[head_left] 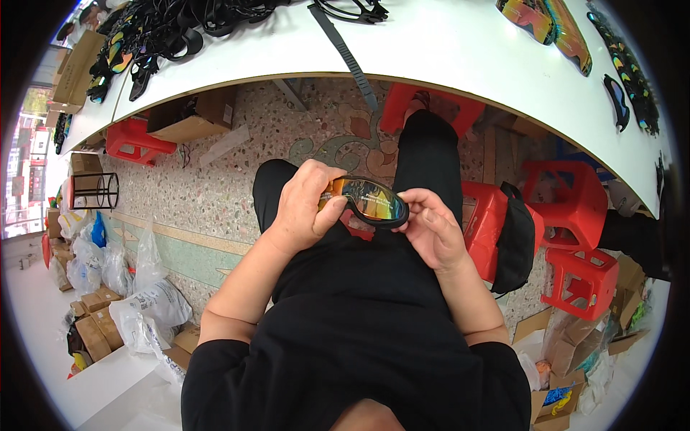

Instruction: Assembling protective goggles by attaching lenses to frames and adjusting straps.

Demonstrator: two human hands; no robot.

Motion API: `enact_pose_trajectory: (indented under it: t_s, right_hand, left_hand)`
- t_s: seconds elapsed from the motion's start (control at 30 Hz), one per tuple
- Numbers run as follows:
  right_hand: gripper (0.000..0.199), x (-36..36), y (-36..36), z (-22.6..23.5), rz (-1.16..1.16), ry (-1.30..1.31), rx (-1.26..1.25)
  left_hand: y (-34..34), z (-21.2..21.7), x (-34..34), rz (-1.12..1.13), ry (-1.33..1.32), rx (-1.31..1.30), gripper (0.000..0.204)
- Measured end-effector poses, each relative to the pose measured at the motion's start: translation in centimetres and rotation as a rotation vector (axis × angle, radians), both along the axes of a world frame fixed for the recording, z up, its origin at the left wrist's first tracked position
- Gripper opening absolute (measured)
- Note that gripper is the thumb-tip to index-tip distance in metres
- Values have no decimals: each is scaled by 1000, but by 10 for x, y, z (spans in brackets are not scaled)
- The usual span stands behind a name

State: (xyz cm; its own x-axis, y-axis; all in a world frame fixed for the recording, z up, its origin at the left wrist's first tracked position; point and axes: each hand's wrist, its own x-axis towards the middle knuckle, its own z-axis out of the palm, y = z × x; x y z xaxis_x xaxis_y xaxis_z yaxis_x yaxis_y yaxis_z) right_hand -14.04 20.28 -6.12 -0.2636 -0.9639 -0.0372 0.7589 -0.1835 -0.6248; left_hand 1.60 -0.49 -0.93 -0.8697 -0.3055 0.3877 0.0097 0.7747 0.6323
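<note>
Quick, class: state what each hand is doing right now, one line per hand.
Left hand: closed on the left end of the goggles, which have a mirrored lens and black frame.
Right hand: fingers pinching the goggles' right end.

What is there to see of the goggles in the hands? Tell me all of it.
The goggles have a black, rubbery-looking frame around a mirrored lens that shines orange, yellow and green. They are held level above the person's lap, below the white table's edge. The left hand grips their left end; the right hand pinches the right end. No strap shows.
</note>
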Motion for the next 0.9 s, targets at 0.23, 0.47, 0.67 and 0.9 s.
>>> enact_pose_trajectory:
  t_s: [0.23, 0.47, 0.67, 0.9]
  right_hand:
    - [48, 12, 1, 18, -164, -79, 73]
    - [56, 18, -4, 22, -197, -72, 109]
    - [64, 18, -4, 27, -289, -20, 129]
    - [77, 37, -11, 33, -310, 27, 125]
  left_hand:
    - [14, -13, -2, 59, 13, -32, 39]
    - [22, -20, -6, 184, 24, -159, 45]
    - [38, -21, -17, 286, 8, -238, 49]
    - [39, -31, -20, 375, -2, -304, 50]
